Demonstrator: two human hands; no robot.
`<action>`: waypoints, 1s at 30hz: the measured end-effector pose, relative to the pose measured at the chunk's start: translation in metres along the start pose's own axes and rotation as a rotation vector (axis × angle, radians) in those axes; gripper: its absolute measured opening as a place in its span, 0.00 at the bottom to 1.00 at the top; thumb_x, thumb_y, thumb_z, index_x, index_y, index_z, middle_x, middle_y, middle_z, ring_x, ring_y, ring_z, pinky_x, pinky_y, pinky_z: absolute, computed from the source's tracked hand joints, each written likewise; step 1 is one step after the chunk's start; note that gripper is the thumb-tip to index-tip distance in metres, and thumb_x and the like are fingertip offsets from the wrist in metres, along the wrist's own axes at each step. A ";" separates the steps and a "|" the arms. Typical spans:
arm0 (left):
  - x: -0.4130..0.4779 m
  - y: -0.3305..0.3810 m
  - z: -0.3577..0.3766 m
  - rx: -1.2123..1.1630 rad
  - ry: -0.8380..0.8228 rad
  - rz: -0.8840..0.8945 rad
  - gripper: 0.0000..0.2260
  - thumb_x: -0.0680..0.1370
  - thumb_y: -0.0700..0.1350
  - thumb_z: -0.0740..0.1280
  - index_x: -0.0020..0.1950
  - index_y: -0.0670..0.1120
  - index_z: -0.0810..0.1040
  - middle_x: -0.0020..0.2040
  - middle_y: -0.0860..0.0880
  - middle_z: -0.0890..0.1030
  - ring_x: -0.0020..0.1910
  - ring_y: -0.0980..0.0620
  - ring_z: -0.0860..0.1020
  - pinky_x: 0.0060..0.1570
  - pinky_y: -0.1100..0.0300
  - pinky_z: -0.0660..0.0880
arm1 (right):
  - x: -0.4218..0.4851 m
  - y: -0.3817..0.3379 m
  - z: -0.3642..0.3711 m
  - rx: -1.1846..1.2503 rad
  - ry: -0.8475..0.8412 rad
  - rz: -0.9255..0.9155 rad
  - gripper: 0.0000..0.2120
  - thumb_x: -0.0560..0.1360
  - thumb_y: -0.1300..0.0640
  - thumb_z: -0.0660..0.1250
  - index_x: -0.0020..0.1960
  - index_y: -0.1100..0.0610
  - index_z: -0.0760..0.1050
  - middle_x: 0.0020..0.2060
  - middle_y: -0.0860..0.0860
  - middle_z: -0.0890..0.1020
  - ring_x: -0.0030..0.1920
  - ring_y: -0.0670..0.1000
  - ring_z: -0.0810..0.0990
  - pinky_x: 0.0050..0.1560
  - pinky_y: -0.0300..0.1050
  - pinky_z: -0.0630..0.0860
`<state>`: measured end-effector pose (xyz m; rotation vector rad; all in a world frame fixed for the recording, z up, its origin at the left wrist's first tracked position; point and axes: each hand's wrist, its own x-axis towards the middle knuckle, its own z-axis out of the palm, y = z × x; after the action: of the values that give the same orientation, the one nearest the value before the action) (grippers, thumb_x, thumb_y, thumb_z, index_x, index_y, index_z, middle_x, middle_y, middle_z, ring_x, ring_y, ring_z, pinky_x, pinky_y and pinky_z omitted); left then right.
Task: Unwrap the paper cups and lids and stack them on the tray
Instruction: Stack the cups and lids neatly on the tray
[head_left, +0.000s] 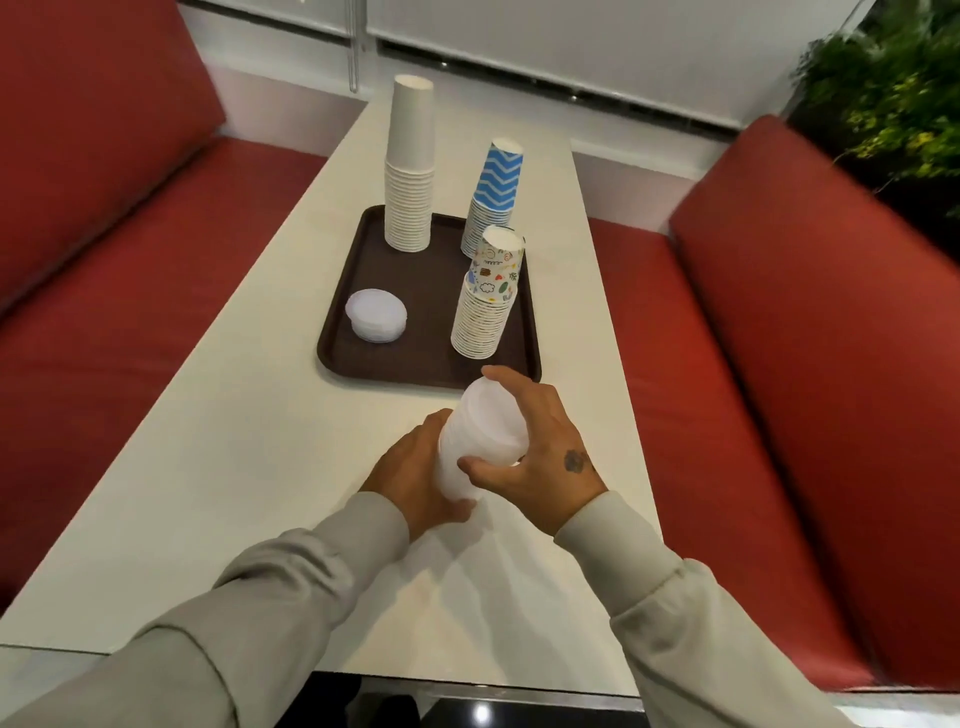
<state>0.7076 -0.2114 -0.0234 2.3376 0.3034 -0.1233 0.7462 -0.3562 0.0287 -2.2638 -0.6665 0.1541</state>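
Lids (480, 441), a tilted stack pointing toward the tray (332, 358), clasped by both hands' fingers (498, 384); right hand (540, 447) nearer.

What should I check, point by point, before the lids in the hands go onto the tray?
1. Both hands hold the lid stack: ok. The left hand holds its lower end, the right hand its upper part.
2. Wrapper fully off the stack: cannot tell. Clear plastic trails from it onto the table.
3. Bare space on the tray: ok, in the middle and at the near edge.
4. Lid pile already on the tray lies flat, ready for more: ok.
5. Path past the patterned cup stack: not ok. It stands at the near right side, close to the right hand.
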 end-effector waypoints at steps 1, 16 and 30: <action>-0.001 -0.004 -0.006 -0.018 0.020 -0.008 0.31 0.66 0.48 0.77 0.66 0.51 0.69 0.58 0.51 0.79 0.51 0.50 0.77 0.49 0.61 0.71 | 0.006 -0.003 0.003 0.003 -0.017 -0.016 0.40 0.66 0.52 0.78 0.66 0.30 0.58 0.66 0.46 0.68 0.56 0.38 0.66 0.51 0.17 0.60; 0.013 -0.065 -0.061 -0.369 0.285 -0.155 0.41 0.64 0.45 0.81 0.70 0.55 0.63 0.56 0.49 0.78 0.55 0.45 0.77 0.57 0.48 0.77 | 0.097 -0.071 0.036 0.054 -0.174 -0.202 0.35 0.69 0.45 0.76 0.71 0.42 0.64 0.66 0.47 0.72 0.64 0.50 0.70 0.66 0.51 0.71; 0.024 -0.105 -0.099 -0.427 0.492 -0.233 0.44 0.63 0.41 0.82 0.72 0.53 0.61 0.58 0.54 0.73 0.53 0.48 0.72 0.51 0.59 0.69 | 0.205 -0.082 0.032 0.373 0.038 -0.104 0.30 0.67 0.51 0.79 0.64 0.40 0.69 0.61 0.43 0.74 0.61 0.47 0.72 0.53 0.29 0.70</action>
<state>0.7039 -0.0651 -0.0297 1.8739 0.7643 0.3770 0.8779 -0.1838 0.0825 -1.8667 -0.6729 0.1689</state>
